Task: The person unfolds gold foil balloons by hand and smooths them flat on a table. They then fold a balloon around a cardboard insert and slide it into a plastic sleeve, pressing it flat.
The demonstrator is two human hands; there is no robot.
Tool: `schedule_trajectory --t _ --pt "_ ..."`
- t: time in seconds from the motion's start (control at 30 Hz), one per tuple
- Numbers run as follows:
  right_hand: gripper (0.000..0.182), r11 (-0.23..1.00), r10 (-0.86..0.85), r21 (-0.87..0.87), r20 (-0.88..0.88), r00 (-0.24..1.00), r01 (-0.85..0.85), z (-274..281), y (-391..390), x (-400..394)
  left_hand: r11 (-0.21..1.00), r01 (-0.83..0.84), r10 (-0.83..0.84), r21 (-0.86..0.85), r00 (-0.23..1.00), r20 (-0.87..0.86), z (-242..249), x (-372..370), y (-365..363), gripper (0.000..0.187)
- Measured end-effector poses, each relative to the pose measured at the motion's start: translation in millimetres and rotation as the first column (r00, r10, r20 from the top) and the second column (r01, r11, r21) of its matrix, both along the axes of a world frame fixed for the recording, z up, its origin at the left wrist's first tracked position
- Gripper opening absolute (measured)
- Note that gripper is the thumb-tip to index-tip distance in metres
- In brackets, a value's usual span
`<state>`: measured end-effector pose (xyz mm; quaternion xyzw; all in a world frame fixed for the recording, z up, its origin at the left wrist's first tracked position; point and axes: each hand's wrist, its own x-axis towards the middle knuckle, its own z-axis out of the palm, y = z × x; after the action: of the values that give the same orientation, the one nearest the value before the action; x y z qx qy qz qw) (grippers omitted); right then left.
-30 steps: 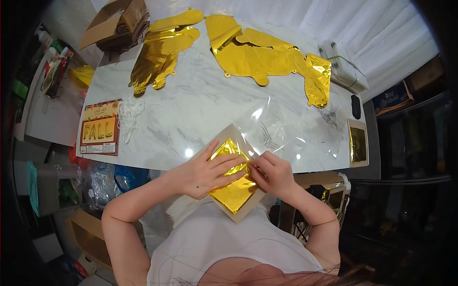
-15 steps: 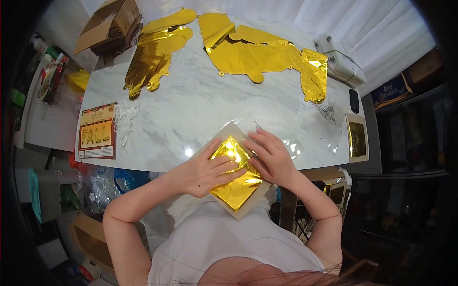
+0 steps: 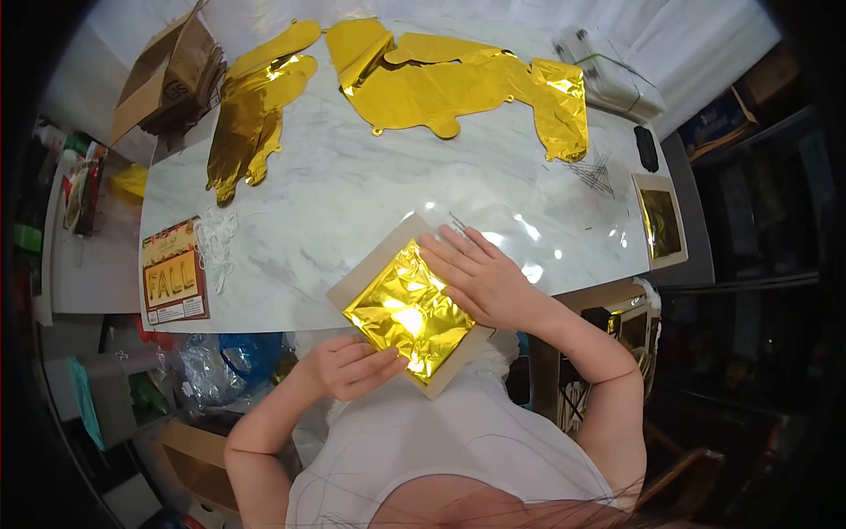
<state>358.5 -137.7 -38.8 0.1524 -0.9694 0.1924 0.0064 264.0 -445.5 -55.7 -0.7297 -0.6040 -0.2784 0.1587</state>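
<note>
A folded gold foil balloon (image 3: 410, 313) lies on a square grey-beige card (image 3: 361, 280), inside what looks like a clear plastic sleeve. The square is held tilted over the table's near edge, close to my body. At its lower left side, the fingers of my left hand (image 3: 357, 366) are pressed together on the edge; the thumb is partly hidden. My right hand (image 3: 480, 280) rests flat across the upper right side, its fingers stretched out over foil and sleeve.
Flat gold foil shapes (image 3: 432, 88) lie along the back of the marble-patterned table (image 3: 344, 194). A FALL package (image 3: 174, 275) and white string (image 3: 216, 242) sit at left. Another foil-and-card packet (image 3: 659, 220), a black object (image 3: 646, 148) and bundled clear sleeves (image 3: 608, 75) are at right.
My left hand has slid off the foil's face down to the lower left edge. The packet has turned, showing more foil and card. My right hand has flattened onto its upper right side.
</note>
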Motion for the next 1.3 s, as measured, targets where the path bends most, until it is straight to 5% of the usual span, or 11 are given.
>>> schedule_trajectory --t 0.4,0.7,1.13,1.23,1.3 --pt "0.064 0.999 0.052 -0.004 0.002 0.999 -0.052 -4.3 -4.3 0.1 0.986 -0.167 0.162 0.015 0.97 0.18 -28.9 10.2 2.4 0.031" --pt "0.061 0.993 0.118 -0.035 0.042 0.992 -0.116 -5.2 -19.1 2.5 0.948 -0.298 0.279 0.112 0.947 0.161 -27.9 29.7 50.4 0.03" --pt "0.062 0.929 0.23 -0.306 0.035 0.972 -0.209 -6.6 -20.3 -2.0 0.9 -0.422 0.433 -0.104 0.85 0.301 3.9 33.4 61.5 0.021" --pt "0.058 0.857 0.206 -0.474 -0.048 0.977 -0.204 -4.6 -11.1 -7.5 0.897 -0.428 0.44 -0.112 0.836 0.328 -2.3 33.5 52.3 0.022" --pt "0.047 0.841 -0.115 -0.536 -0.054 0.992 0.069 0.3 3.3 -17.0 0.903 -0.414 0.428 -0.115 0.839 0.336 -2.8 33.1 48.6 0.023"
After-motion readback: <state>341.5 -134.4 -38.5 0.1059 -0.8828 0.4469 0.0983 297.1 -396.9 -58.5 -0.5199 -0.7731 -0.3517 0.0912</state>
